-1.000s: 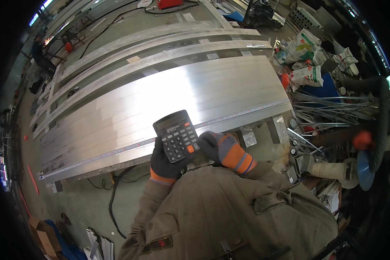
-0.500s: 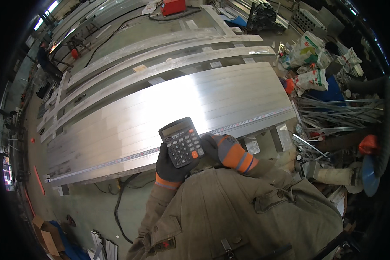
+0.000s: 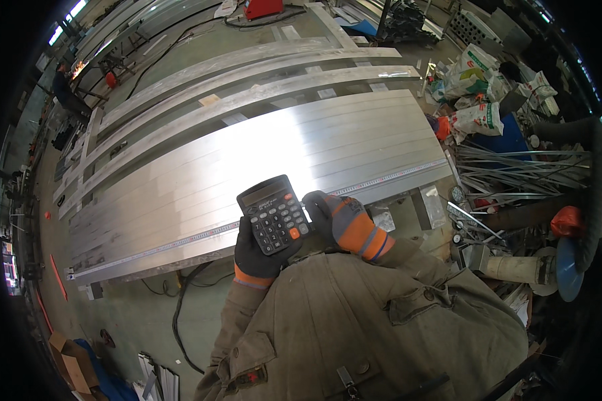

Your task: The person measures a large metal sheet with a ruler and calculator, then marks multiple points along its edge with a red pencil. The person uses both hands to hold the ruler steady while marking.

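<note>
A black calculator with grey and orange keys and a dark display lies tilted in my left hand. That hand wears a black glove with an orange cuff, its thumb along the left edge and its fingers under the lower end. My right hand, in a black, grey and orange glove, is beside the calculator's right edge. Its fingers are curled in, and whatever they may hold is hidden. Beneath both hands is a wide shiny metal panel, with a tape measure stretched along its near side.
Beyond the panel run long metal bars. White sacks and a heap of metal strips lie to the right. A black cable crosses the floor. At far left, another person stands near bright sparks; a red machine is behind.
The whole view has shifted slightly. My right hand's fingertips have risen a little along the calculator's right edge. My left hand keeps its hold on the calculator.
</note>
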The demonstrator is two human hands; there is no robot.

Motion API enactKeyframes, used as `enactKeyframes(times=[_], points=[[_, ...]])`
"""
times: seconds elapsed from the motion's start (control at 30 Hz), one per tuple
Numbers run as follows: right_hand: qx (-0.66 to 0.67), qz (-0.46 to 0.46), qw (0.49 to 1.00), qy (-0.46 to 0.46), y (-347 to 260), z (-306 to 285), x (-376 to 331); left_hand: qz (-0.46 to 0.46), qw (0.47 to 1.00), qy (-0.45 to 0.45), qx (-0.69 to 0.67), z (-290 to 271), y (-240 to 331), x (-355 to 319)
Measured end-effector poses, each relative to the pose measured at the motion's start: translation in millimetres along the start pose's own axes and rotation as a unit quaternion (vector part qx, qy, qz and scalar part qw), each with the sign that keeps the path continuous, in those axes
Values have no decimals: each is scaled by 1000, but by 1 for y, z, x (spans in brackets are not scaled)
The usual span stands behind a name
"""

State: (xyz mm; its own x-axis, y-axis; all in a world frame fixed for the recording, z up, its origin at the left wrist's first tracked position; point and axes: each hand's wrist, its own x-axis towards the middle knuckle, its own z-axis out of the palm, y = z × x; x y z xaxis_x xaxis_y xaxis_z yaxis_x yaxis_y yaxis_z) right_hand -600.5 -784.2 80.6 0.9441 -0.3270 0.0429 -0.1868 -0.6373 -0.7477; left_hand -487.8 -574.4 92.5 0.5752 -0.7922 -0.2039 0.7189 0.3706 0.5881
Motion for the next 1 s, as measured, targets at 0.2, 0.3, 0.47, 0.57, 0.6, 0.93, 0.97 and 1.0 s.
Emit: enactKeyframes(times=[0.2, 0.3, 0.47, 0.57, 0.6, 0.93, 0.97, 1.0], points=[[-18, -70, 996, 55, 1, -8, -16, 4, 1000, -28, 7, -1, -8, -1], [-13, -65, 996, 66, 5, -5, -19, -22, 998, -45, -49, -9, -12, -1], [6, -52, 998, 24, 16, -3, -18, 29, 986, -155, 62, -30, -22, 4], [11, -57, 998, 24, 21, -1, -16, 41, 982, -174, 65, -35, -26, 4], [28, -65, 997, 32, 21, 0, -16, 42, 982, -175, 63, -36, -27, 3], [40, -41, 998, 10, 7, -4, -16, -34, 992, -114, -31, -31, -28, 5], [42, -53, 998, 16, 6, -6, -18, -62, 989, -101, -93, -30, -29, 5], [70, -86, 993, 36, 5, -7, -19, -89, 980, -87, -154, -30, -28, 6]])
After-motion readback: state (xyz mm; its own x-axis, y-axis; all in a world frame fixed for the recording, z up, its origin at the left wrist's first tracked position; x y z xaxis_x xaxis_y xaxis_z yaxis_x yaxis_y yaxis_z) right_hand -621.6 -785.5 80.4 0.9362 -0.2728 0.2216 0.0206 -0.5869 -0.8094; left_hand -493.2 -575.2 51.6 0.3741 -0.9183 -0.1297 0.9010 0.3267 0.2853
